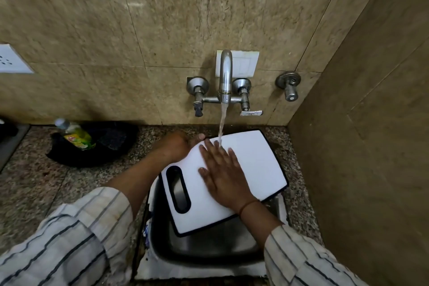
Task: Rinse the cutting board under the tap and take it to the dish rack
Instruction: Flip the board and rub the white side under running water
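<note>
A white cutting board (pixel 255 165) with a dark rim and a long handle slot is held flat over the steel sink (pixel 209 253). My left hand (pixel 178 146) grips its far left edge. My right hand (pixel 222 174) lies flat on top of the board, fingers spread. Water runs from the wall tap (pixel 226 76) and lands on the board at my right fingertips.
A green dish soap bottle (pixel 76 136) stands in a black bowl (pixel 104 146) on the granite counter (pixel 46 181) at the left. A separate valve (pixel 289 86) sticks out of the tiled wall at the right. A side wall closes off the right.
</note>
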